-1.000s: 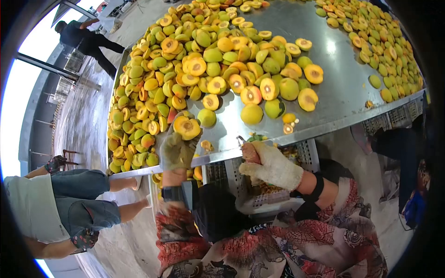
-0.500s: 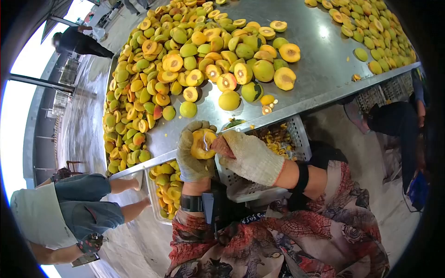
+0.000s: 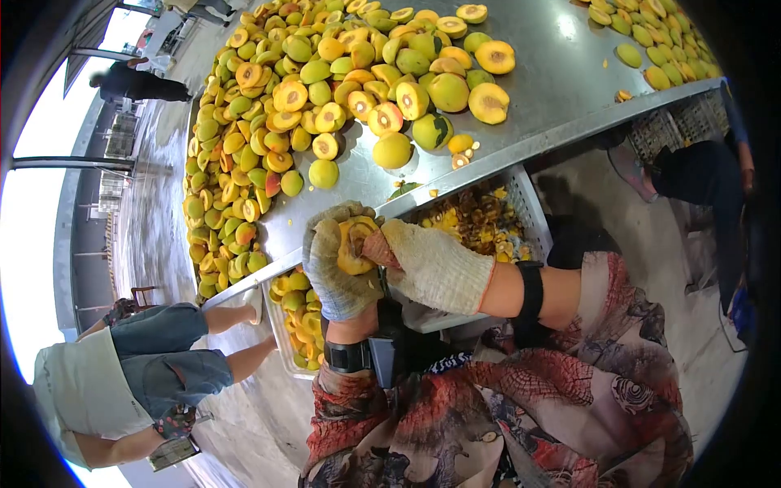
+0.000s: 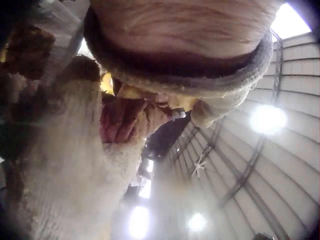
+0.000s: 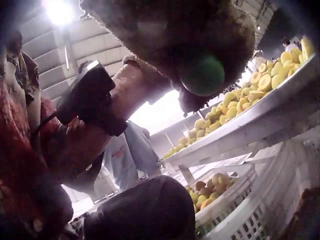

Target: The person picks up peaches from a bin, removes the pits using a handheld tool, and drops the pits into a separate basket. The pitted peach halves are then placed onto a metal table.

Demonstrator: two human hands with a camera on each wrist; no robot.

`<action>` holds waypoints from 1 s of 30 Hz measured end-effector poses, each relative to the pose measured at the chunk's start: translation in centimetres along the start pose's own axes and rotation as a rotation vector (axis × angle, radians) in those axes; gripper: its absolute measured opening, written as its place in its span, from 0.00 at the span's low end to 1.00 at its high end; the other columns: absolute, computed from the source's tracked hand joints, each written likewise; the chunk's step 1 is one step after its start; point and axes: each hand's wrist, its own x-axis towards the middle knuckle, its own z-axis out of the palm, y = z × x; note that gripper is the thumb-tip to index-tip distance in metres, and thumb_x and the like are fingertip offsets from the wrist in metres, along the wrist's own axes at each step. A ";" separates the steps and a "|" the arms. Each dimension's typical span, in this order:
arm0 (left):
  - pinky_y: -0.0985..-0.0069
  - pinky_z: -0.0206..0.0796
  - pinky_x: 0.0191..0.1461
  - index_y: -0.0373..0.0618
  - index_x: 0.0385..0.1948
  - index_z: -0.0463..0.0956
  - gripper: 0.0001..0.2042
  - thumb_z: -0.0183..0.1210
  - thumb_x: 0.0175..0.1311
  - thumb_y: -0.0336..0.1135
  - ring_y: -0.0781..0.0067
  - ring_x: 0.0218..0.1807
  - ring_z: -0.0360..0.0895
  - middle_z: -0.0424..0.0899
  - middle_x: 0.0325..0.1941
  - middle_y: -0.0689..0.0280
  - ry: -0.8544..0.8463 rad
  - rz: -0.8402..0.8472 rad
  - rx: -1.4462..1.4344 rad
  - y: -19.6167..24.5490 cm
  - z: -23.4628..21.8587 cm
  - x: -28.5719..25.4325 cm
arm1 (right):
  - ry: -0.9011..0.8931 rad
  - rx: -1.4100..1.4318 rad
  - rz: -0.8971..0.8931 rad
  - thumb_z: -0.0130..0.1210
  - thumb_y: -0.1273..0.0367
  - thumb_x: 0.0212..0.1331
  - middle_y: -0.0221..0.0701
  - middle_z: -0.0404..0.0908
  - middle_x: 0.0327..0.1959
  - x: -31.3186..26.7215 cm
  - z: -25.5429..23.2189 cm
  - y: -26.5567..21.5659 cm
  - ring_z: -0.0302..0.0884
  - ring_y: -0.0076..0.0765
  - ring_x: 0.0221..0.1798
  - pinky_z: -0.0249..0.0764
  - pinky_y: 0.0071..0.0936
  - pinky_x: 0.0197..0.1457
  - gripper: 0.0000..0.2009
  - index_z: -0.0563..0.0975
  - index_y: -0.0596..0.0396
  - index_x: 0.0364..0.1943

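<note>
Since a second ago the steel table [image 3: 561, 77] has slid up and away in the head view, and both hands have come down from its edge to sit over the crates below. Back then the left hand [image 3: 338, 264] was lifting a fruit half [image 3: 354, 242] off the table while the right hand [image 3: 431, 264] waited apart; now the two gloved hands meet around that half, just below the table edge.

No readable writing or brand shows anywhere.

The table is bare metal, piled with yellow and green fruit halves [image 3: 325, 81]. Under it stand a white crate [image 3: 529, 211] holding orange scraps and a crate of yellow fruit [image 3: 297, 313]. The floor [image 3: 150, 220] is wet grey concrete; the wrist views show a corrugated shed roof [image 4: 280, 165] with bright lights. Another person [image 3: 122, 382] in shorts stands at left.

The left hand's fingers curl around the fruit half, gripping it. The right hand's fingers are bent against its cut face; any tool inside them is hidden.
</note>
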 end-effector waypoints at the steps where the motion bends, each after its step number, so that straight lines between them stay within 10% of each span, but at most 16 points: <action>1: 0.65 0.70 0.50 0.38 0.41 0.72 0.16 0.53 0.61 0.42 0.61 0.44 0.76 0.77 0.41 0.57 0.010 0.014 0.010 0.1 0.1 -0.3 | -0.062 0.083 0.117 0.48 0.62 0.59 0.47 0.76 0.31 -0.2 -0.1 -0.3 0.75 0.59 0.35 0.72 0.48 0.36 0.12 0.69 0.55 0.39; 15: 0.70 0.67 0.48 0.36 0.36 0.72 0.10 0.52 0.60 0.35 0.66 0.40 0.75 0.79 0.38 0.55 -0.080 0.226 0.325 0.5 -0.6 -2.1 | -0.273 0.211 0.045 0.56 0.65 0.46 0.43 0.68 0.31 -2.6 3.7 1.6 0.71 0.54 0.30 0.69 0.45 0.31 0.19 0.67 0.50 0.45; 23: 0.72 0.69 0.46 0.35 0.33 0.75 0.11 0.54 0.53 0.34 0.68 0.39 0.76 0.80 0.37 0.57 -0.240 -0.017 0.424 2.2 -1.9 -1.0 | -0.225 0.044 -0.119 0.59 0.66 0.46 0.50 0.76 0.28 -2.3 2.3 0.5 0.76 0.62 0.35 0.73 0.48 0.36 0.20 0.66 0.63 0.39; 30: 0.74 0.68 0.44 0.33 0.30 0.77 0.11 0.55 0.49 0.33 0.69 0.38 0.76 0.81 0.36 0.58 -0.426 -0.252 0.545 3.8 -2.1 0.7 | -0.402 0.274 0.244 0.59 0.63 0.46 0.45 0.70 0.32 -2.3 2.2 -0.2 0.73 0.56 0.35 0.70 0.44 0.35 0.17 0.69 0.57 0.35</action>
